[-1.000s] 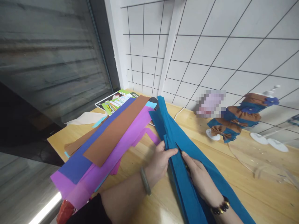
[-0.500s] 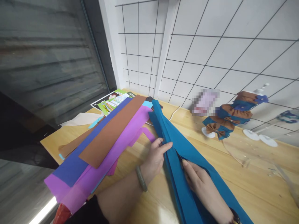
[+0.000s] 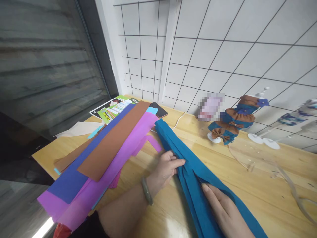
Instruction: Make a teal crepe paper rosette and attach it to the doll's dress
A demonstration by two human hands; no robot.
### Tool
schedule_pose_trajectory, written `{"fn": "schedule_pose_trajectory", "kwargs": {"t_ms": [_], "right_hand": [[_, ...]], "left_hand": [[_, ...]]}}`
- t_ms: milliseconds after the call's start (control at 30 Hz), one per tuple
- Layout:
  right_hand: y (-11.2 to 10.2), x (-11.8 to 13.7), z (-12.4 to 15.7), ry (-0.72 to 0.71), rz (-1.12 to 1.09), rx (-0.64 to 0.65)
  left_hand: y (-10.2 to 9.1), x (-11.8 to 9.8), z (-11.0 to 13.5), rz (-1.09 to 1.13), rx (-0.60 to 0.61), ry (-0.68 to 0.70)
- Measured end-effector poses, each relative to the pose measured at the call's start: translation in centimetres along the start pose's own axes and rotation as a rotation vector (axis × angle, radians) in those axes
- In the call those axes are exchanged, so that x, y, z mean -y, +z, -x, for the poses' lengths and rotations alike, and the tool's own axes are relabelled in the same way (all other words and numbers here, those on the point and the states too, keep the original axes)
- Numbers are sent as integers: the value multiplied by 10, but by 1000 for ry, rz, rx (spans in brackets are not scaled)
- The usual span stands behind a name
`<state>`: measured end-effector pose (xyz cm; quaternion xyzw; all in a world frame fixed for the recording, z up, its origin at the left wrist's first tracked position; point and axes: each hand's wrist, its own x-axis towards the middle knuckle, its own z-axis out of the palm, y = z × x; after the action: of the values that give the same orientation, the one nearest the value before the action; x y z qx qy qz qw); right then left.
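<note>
pinching teal cloth (image 3: 192, 195) over the table (image 3: 158, 218), right of the strips (image 3: 114, 142), in a nearly closed left hand (image 3: 165, 170), apparently to hold it taut ahead of the blade (image 3: 198, 179). gripping that blade in a curled right hand (image 3: 225, 208), seemingly for close control.

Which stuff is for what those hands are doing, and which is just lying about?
In use:
- teal sheet, pinched by the left hand
- dark pointed tool, in the right hand

Seemingly just lying about:
- phone
- leaflets
- coloured strips, maybe spare material
</note>
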<state>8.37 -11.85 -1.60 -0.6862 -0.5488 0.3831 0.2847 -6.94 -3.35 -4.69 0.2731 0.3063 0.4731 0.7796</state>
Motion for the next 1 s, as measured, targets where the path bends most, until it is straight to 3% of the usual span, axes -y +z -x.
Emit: {"fn": "schedule_pose_trajectory", "kwargs": {"t_ms": [200,300,767,1000], "right_hand": [[8,1,-6,291,-201,65],[11,-3,-13,360,-296,147],[15,9,-33,201,-277,246],[18,6,-41,202,-294,227]], "left_hand": [[-1,-3,-1,-57,3,16],[-1,-5,-2,-78,5,1],[-7,-6,-5,-214,-25,-28],[-12,-1,-9,-272,-1,4]]}}
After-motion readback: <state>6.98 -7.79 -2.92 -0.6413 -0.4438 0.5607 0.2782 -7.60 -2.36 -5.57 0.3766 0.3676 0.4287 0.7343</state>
